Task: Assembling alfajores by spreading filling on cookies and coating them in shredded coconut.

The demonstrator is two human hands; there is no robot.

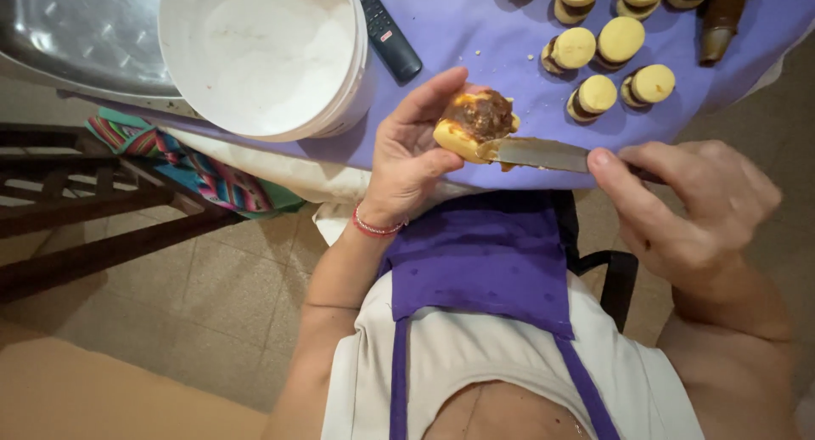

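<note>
My left hand (413, 143) holds a round yellow cookie (463, 134) topped with a mound of brown caramel spread (480, 113), just in front of the table's edge. My right hand (688, 198) grips the handle of a table knife (543, 155); the blade's tip touches the cookie's edge, with brown smears on it. A red string bracelet (376, 228) circles my left wrist. Several filled sandwich cookies (607, 58) lie in rows on the purple tablecloth (475, 32) beyond the hands.
A large white bucket (263, 58) of white powder stands at the table's left, a black remote control (386, 32) beside it. A metal tray (76, 32) is far left, a brown piping bag (722, 19) far right. A dark wooden chair (102, 202) with striped cloth stands below.
</note>
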